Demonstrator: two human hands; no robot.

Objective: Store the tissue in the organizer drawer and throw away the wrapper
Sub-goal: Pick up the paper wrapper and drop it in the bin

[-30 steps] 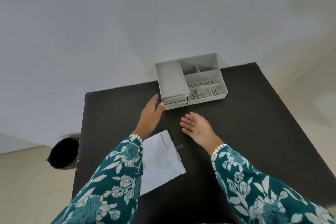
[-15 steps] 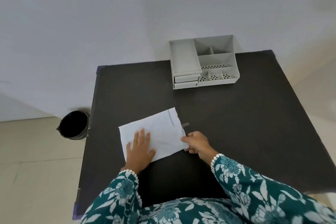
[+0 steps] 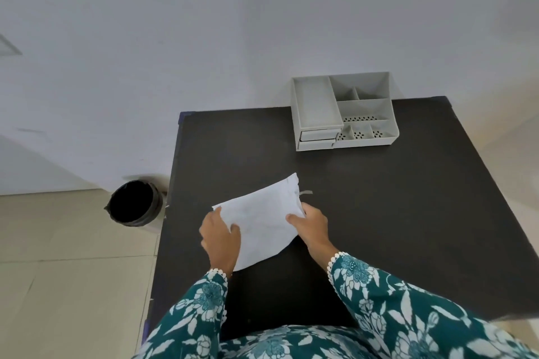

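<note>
I see both hands clamped on the white wrapper [image 3: 262, 221], at table [image 3: 408, 227] centre: left hand [image 3: 220, 237] pinching its 9 o'clock edge, right hand [image 3: 310, 226] gripping its 3 o'clock edge. Organizer [image 3: 344, 112], drawers closed, at 1 o'clock. Black bin [image 3: 134, 202] on floor, 9 o'clock of the table.

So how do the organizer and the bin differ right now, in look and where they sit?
The organizer is pale grey, boxy and split into compartments with two shut drawers; the bin is black, round and one open cavity. The organizer stands on the table at its far edge; the bin stands on the floor beside the table's left side. Both are out of either hand's touch.
</note>
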